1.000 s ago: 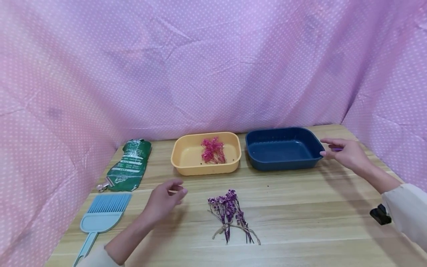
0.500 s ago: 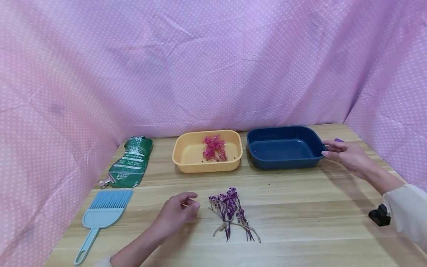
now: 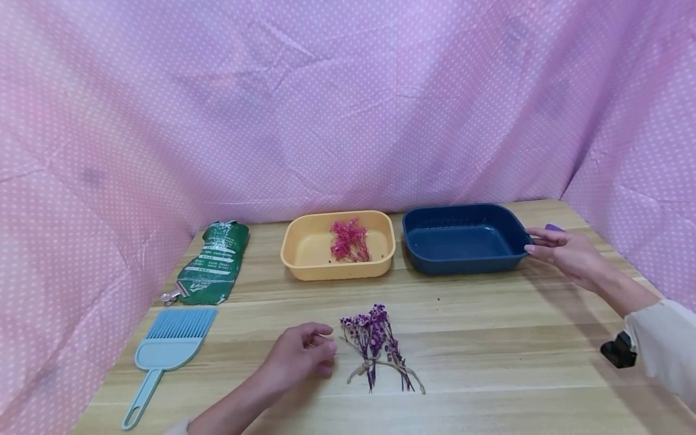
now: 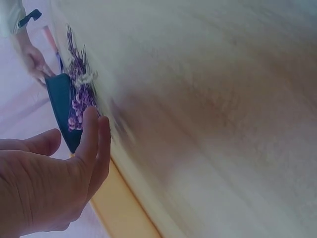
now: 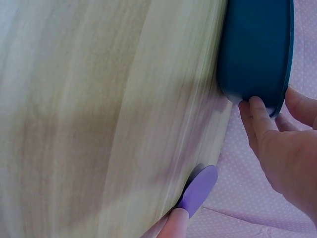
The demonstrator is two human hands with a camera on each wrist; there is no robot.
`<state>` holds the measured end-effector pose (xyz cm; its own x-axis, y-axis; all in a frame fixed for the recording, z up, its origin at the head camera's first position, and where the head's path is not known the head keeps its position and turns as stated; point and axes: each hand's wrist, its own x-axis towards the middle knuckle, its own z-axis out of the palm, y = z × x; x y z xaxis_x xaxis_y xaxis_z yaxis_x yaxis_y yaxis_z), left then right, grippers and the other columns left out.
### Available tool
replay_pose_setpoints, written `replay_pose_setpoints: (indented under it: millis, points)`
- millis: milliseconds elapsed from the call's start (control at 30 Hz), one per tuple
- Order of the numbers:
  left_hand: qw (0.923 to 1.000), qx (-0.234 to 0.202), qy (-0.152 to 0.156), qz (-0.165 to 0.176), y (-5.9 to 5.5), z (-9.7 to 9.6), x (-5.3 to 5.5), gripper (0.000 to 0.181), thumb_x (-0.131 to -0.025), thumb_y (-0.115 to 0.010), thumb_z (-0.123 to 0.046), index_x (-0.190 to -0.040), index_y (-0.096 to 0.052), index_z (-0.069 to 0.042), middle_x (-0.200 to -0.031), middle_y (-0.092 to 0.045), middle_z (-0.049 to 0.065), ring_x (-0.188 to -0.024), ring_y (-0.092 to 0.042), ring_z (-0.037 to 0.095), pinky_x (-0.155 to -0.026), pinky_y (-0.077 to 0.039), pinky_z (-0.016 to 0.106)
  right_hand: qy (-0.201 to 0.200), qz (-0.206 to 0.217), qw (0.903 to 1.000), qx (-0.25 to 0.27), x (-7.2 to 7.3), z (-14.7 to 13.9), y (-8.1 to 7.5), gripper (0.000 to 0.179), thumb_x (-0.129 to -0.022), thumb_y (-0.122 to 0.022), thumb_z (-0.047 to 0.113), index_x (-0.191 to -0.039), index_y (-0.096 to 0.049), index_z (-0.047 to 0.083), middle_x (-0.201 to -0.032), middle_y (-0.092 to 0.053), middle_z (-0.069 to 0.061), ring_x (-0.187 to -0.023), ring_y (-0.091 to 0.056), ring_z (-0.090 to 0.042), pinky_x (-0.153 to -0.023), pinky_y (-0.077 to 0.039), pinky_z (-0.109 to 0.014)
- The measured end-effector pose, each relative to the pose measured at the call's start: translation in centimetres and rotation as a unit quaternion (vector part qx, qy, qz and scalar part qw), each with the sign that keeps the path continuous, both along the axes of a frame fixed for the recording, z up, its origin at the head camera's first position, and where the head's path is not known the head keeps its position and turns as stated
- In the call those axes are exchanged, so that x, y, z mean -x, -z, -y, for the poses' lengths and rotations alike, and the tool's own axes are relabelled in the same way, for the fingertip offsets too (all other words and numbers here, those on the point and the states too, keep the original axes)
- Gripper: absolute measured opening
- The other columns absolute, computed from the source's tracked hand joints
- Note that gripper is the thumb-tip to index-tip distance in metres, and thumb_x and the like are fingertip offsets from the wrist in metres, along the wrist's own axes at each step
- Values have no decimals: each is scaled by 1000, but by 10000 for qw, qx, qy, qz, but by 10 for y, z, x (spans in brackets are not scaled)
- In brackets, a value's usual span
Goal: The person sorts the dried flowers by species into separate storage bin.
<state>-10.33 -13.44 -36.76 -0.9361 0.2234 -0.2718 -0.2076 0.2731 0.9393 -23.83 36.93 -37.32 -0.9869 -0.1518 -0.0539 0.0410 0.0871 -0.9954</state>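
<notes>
My left hand [image 3: 301, 356] hovers over the table with its fingers loosely bent, holding nothing. Just to its right lies a small bunch of purple dried flowers [image 3: 374, 333] tied with twine; a thin gap separates them in the head view. The fingertips of my right hand [image 3: 571, 257] rest against the right end of a dark blue tub [image 3: 462, 264]. In the right wrist view, straight fingers touch the outer wall of the blue tub [image 5: 255, 49], with the thumb by its rim. A yellow tub [image 3: 337, 273] to its left contains pink dried flowers [image 3: 349, 241].
At the left are a light blue dustpan-shaped tool with a comb-like edge [image 3: 163, 353] and a green packet [image 3: 214, 266] with a metal clip [image 3: 173, 294]. A purple flat-ended tool [image 5: 200, 186] with a pink handle lies beyond my right hand. Pink dotted cloth [image 3: 348, 109] hangs behind.
My left hand has moved right and toward me, closer to the purple flowers. My right hand has come up against the blue tub's end and stayed there. The view has shifted slightly.
</notes>
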Motion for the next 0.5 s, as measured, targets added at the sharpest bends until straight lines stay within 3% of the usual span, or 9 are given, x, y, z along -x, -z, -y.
replay_pose_setpoints:
  millis: [100,300,400,500]
  points:
    - [9997,-179,128,104,2,-5,-2,43,-89,-66,-5,-123,-51,16,-91,-66,17,-76,-68,26,-69,-59,36,-28,86,9992,393,0,0,0,38,-92,-60,-3,-102,-69,33,-104,-66,19,-92,-61,6,-75,-51,-12]
    - [9982,-407,180,400,11,-18,-5,41,-89,-67,-6,-119,-53,18,-86,-68,16,-71,-68,23,-66,-59,36,-61,46,9996,278,0,0,0,36,-92,-61,-1,-104,-67,33,-105,-65,20,-93,-59,8,-74,-51,-12]
    - [9998,38,103,140,16,-25,-4,46,-85,-72,-9,-118,-54,17,-81,-65,12,-64,-66,20,-60,-59,33,-82,81,9994,328,0,0,-1,37,-92,-61,-2,-103,-68,32,-105,-64,20,-93,-60,7,-74,-51,-12]
    - [9945,935,129,-457,17,-32,-2,50,-81,-77,-17,-115,-58,13,-77,-60,7,-60,-62,17,-56,-56,30,-89,115,9994,328,0,0,-1,38,-92,-60,-2,-103,-68,33,-105,-64,20,-92,-60,6,-75,-52,-13]
